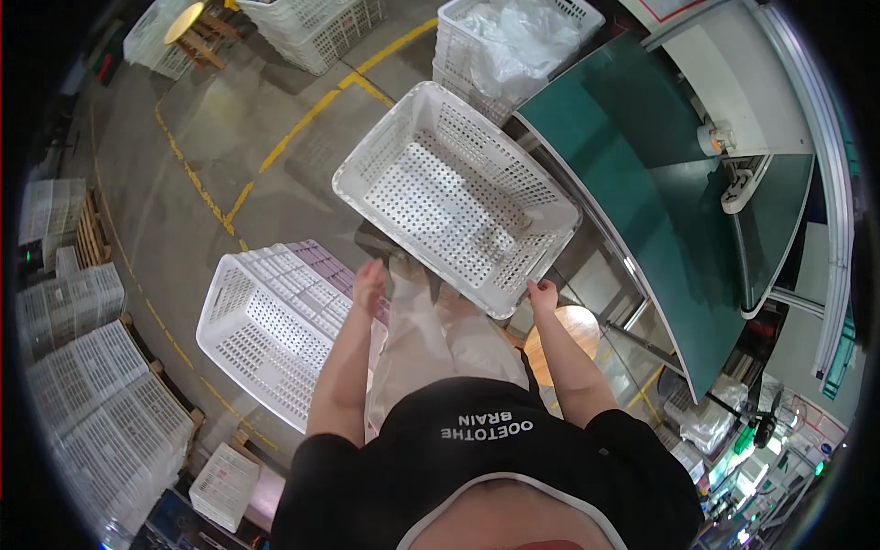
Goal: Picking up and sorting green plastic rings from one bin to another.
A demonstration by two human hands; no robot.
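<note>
An empty white plastic crate [440,202] with perforated walls and floor stands tilted in front of my legs. My right hand [543,295] has its fingers closed on the rim at the crate's near right corner. Off the crate's near left side, my left hand [369,282] hangs apart from the rim, fingers loosely bent and nothing visible in them. Left of my legs, a second white crate [266,335] lies tipped on its side, next to a pale purple crate [323,266].
A green-topped work surface [614,174] curves along the right. Beside my right forearm is a round wooden stool [568,344]. A crate holding clear plastic bags [518,41] stands at the far right. Stacked crates [110,412] on pallets line the left. Yellow lines [302,128] mark the floor.
</note>
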